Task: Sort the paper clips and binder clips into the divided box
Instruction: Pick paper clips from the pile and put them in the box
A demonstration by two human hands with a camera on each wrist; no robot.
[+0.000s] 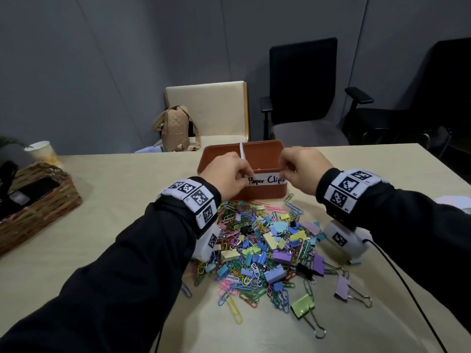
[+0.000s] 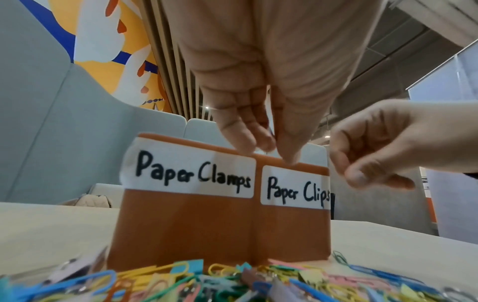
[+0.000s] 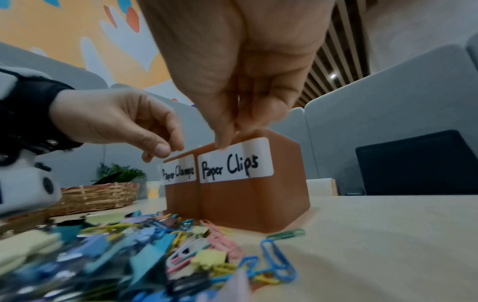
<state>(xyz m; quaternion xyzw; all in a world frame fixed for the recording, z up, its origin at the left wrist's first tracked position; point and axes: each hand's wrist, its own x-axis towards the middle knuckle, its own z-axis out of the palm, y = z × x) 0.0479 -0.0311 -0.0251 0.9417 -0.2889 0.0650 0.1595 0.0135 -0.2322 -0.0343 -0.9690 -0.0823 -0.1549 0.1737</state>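
An orange-brown divided box (image 1: 257, 192) stands at mid-table with a white divider (image 1: 242, 151). Its front labels read "Paper Clamps" (image 2: 191, 169) and "Paper Clips" (image 2: 294, 188). In front of it lies a mixed pile of coloured paper clips and binder clips (image 1: 265, 248). My left hand (image 1: 246, 174) hovers over the front rim near the divider, fingertips pinched; a thin bluish sliver, seemingly a paper clip (image 2: 270, 130), shows between them. Over the Paper Clips side, my right hand (image 1: 286, 171) has its fingers curled together, and I see nothing in them.
A wicker basket (image 1: 35, 200) and a paper cup (image 1: 42, 151) sit at the table's left. Large green (image 1: 303, 305) and lilac (image 1: 342, 286) binder clips lie at the pile's near right. A black cable (image 1: 407, 289) trails by my right arm. Chairs (image 1: 303, 93) stand beyond the table.
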